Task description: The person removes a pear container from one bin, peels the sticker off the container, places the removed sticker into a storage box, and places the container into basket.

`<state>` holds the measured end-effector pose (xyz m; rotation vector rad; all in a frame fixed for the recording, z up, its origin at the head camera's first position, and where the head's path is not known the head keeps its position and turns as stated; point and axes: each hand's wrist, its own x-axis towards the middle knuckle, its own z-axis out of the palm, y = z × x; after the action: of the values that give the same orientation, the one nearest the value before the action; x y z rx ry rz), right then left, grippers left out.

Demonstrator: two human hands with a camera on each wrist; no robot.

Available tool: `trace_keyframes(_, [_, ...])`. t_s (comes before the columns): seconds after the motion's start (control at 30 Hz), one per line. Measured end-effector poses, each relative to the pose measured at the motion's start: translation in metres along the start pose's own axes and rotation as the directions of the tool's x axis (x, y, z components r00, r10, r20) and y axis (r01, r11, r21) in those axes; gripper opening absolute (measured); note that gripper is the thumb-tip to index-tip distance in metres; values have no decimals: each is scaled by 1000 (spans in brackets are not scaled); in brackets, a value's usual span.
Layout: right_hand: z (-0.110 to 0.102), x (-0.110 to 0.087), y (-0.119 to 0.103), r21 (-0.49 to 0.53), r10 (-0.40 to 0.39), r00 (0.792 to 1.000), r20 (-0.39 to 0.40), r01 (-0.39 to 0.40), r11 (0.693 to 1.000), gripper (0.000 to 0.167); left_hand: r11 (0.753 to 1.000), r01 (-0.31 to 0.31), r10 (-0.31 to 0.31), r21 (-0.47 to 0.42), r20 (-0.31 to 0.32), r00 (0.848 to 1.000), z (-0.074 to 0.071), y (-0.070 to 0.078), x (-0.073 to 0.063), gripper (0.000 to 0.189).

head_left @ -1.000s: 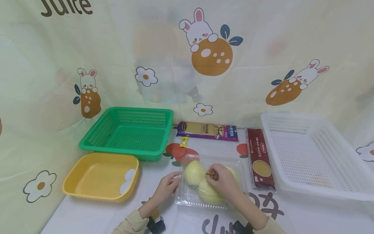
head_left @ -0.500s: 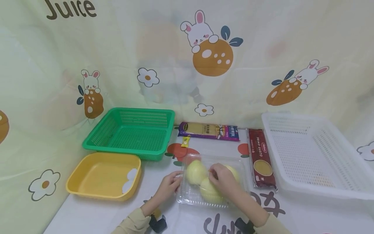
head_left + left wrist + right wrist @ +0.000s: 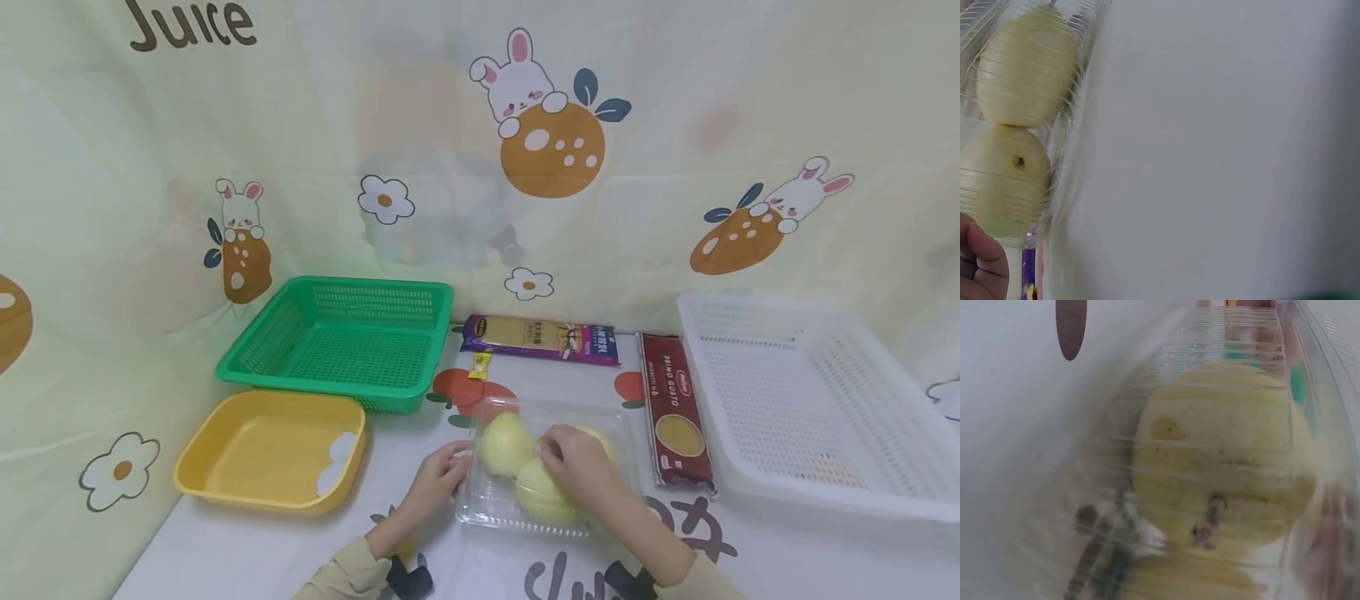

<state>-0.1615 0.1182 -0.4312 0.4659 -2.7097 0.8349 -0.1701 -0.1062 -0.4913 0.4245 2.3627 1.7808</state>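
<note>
A clear plastic container (image 3: 483, 507) lies in the middle of the table with three pale yellow-green fruits (image 3: 543, 493) in it. My left hand (image 3: 437, 477) pinches its left edge; curled fingers (image 3: 988, 262) show there in the left wrist view. Over the fruits, my right hand (image 3: 581, 462) has its fingers curled and its fingertips pinched together. Only a speck of a small yellow-and-black piece (image 3: 542, 438) shows at those fingertips; the rest is hidden. Through the ribbed plastic, the right wrist view shows one fruit (image 3: 1229, 456) large and close.
Behind the container lie a purple pasta packet (image 3: 517, 335) and a small yellow wrapped candy (image 3: 480, 365). To its right is a red spaghetti packet (image 3: 677, 417), beside a white basket (image 3: 795, 375). A green basket (image 3: 360, 350) and a yellow basin (image 3: 262, 450) stand left.
The yellow-and-black piece, plainly visible in the right fingers one second ago, is now almost hidden by them. Both hands stay at the container. The head view has shifted slightly.
</note>
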Motion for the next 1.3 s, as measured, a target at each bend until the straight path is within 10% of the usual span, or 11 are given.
trace_keyframes(0.57, [-5,-1,2,34,21,1000,-15,-21,999,7,1000,0,0,-2,-17,1000,2,34,-10,30])
trace_keyframes(0.93, [-7,-3,5,55,84,996,4,-84,995,4,1000,21,-21,-3,-24,999,4,4,-2,34])
trace_keyframes(1.3, [-13,-3,14,173,177,984,8,-176,969,6,1000,24,-24,12,-10,1000,2,42,-12,30])
